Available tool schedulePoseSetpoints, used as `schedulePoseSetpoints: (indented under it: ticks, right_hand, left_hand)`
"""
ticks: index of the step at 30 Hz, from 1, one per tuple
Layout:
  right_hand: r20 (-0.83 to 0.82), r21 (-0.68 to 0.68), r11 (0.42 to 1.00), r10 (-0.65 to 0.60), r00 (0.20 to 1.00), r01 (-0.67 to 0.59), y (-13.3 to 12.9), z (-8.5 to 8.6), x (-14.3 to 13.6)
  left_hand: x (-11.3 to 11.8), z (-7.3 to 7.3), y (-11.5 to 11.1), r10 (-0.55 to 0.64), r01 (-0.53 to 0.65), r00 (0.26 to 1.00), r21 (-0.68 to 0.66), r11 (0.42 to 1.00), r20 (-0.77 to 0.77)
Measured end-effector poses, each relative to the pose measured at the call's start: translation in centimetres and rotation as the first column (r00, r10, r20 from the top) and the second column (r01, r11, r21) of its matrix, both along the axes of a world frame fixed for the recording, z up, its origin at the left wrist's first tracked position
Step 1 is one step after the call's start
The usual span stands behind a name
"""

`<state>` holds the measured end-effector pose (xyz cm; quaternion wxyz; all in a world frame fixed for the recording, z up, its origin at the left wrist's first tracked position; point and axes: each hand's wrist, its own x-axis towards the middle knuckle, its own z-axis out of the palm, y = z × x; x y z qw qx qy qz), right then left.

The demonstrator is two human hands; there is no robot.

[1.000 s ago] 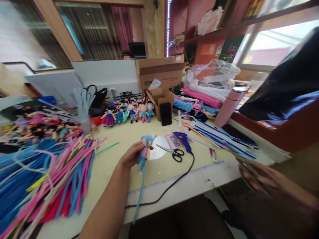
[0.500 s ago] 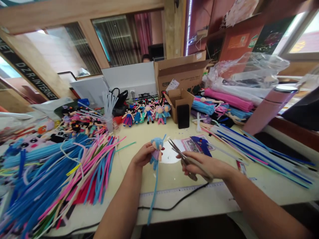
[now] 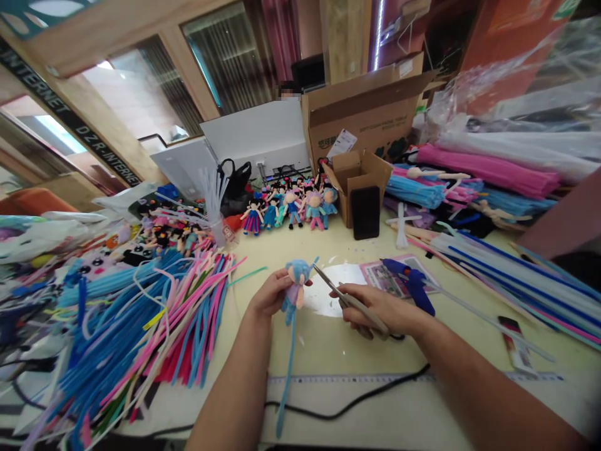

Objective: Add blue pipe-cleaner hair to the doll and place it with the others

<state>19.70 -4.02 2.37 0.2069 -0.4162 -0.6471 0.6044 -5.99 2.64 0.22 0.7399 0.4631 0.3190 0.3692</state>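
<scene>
Across the left of the table [image 3: 328, 351], a big heap of pipe cleaners [image 3: 141, 326] sprawls, blue and pink! Far side, a cardboard box [image 3: 366, 113], and a row of finished dolls [image 3: 291, 210] beside it. Right of centre lies a blue glue gun [image 3: 410, 282]. Centre stage: left hand [image 3: 270, 294] pinched around a blue-haired doll [image 3: 295, 285], its blue stem trailing toward the near edge. Right hand [image 3: 380, 310] is curled around the scissors [image 3: 345, 299], blades parted, tips just beside the doll's head.
</scene>
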Motion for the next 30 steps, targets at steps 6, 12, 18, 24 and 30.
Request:
schedulePoseSetpoints:
  ticks: [6, 12, 18, 24, 30]
  right_hand:
    - [0.048, 0.134, 0.991, -0.028, 0.998, 0.021, -0.1, -0.2, 0.0]
    - [0.061, 0.150, 0.988, -0.048, 0.997, 0.039, 0.0, -0.8, -0.2]
    - [0.027, 0.111, 0.991, -0.081, 0.996, 0.078, 0.1, -1.2, -0.4]
    - [0.022, 0.085, 0.992, -0.094, 0.995, 0.092, 0.1, -1.2, -0.2]
    - [0.030, 0.089, 0.994, -0.068, 0.997, 0.065, -0.1, -1.0, -0.1]
  left_hand:
    - [0.0, -0.2, -0.1, -0.016, 0.017, 0.998, 0.004, 1.000, -0.055]
    - [-0.1, 0.1, -0.2, -0.014, 0.015, 0.997, 0.012, 1.000, -0.080]
    - [-0.2, -0.1, -0.1, 0.005, -0.003, 0.999, 0.035, 0.999, -0.049]
    - [-0.1, -0.1, -0.1, 0.032, -0.030, 0.998, 0.046, 0.999, -0.059]
    - [-0.2, -0.1, 0.0, 0.015, -0.012, 0.994, 0.031, 0.999, -0.112]
